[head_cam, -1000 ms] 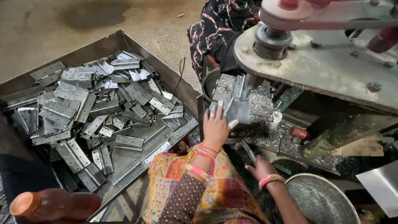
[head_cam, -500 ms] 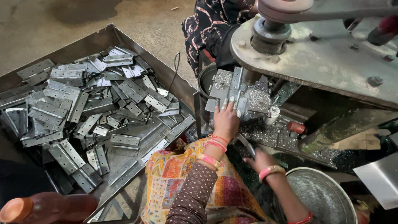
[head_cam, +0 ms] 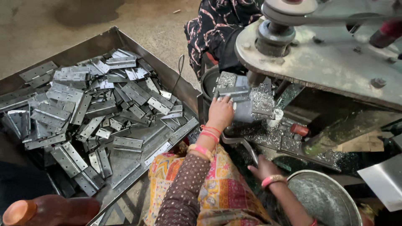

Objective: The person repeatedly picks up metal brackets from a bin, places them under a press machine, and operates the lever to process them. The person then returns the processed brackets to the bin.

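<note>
Left hand (head_cam: 220, 112): arm in a dotted brown sleeve stretched forward and up from the lap, pink bangles at the wrist, palm down, fingers curled over the near edge of a grey metal hinge plate (head_cam: 233, 90). The plate lay flat on the machine's block (head_cam: 255, 109), just beyond the fingertips and beneath the press head (head_cam: 274, 37). Whether the fingers pinched the plate or only pressed on it could not be told.

Right hand (head_cam: 263, 168): forearm bent low, pink bangle at the wrist, fingers loosely curled near the lower end of a curved metal lever (head_cam: 242, 144); contact with it was unclear, and the grip could not be told.

Beside the right hand, on its outer side: a round metal basin (head_cam: 324, 201). Ahead of it: glittering metal shavings (head_cam: 274, 140) strewn over the machine base.

Well to the left of the left hand: an open steel tray (head_cam: 138, 144) holding a heap of grey hinge blanks (head_cam: 79, 104). Beyond the left hand: a second person in dark patterned cloth (head_cam: 213, 29).
</note>
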A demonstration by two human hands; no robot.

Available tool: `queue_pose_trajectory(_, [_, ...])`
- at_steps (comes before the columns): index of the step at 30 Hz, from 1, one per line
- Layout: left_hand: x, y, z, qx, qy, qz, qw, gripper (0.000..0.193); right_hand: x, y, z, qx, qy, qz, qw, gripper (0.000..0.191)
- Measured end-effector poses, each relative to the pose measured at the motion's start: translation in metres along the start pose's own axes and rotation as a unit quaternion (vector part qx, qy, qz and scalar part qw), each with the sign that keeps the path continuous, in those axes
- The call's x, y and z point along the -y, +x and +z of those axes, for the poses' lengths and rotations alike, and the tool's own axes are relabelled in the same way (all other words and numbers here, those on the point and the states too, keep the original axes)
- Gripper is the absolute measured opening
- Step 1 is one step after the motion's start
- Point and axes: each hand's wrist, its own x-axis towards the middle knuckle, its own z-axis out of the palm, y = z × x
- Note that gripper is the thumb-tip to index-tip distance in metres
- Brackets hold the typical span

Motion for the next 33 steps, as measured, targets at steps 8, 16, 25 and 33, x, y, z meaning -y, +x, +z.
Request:
queue_pose_trajectory(8, [0.003, 0.014, -0.005, -0.133, 0.069, 0.02, 0.989, 0.033, 0.021, -0.009, -0.054, 0.047, -0.021, 0.021, 0.998, 0.064])
queue_pose_trajectory(16, [-0.051, -0.051, -0.012, -0.098, -0.045, 0.011, 0.994, 0.023, 0.021, -0.005, -0.045, 0.036, -0.039, 0.006, 0.999, 0.067])
queue_pose_trajectory(25, [-0.051, -0.022, 0.008, -0.074, 0.01, -0.007, 0.997, 0.024, 0.01, -0.01, -0.026, -0.017, -0.009, -0.001, 1.0, 0.071])
queue_pose_trajectory(33, [-0.043, -0.021, 0.017, -0.125, -0.03, -0.006, 0.992, 0.022, 0.004, -0.036, 0.036, -0.058, 0.052, 0.031, 0.996, 0.046])
